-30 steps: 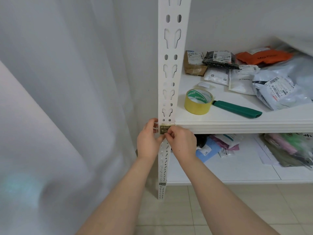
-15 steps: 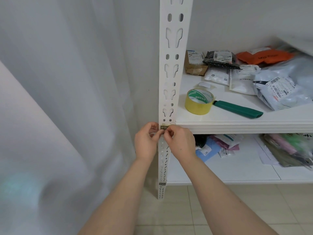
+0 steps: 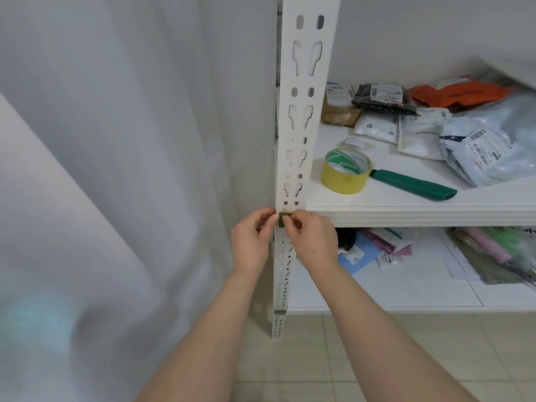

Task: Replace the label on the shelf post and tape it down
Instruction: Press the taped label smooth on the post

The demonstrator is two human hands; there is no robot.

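Just below the shelf edge, a small dark green label sits on the front of the white post, where shelf and post meet. The right hand pinches the label's right part between curled thumb and forefinger, and its fingertips cover much of the label. The left hand also has its fingers curled; their tips pinch the post's left edge and touch the label's left side. On the shelf, near the post, a yellow tape roll lies flat, with a green knife touching its right side. Parcels lie farther back. A second label sits low on the post. A pale curtain hangs to the left.
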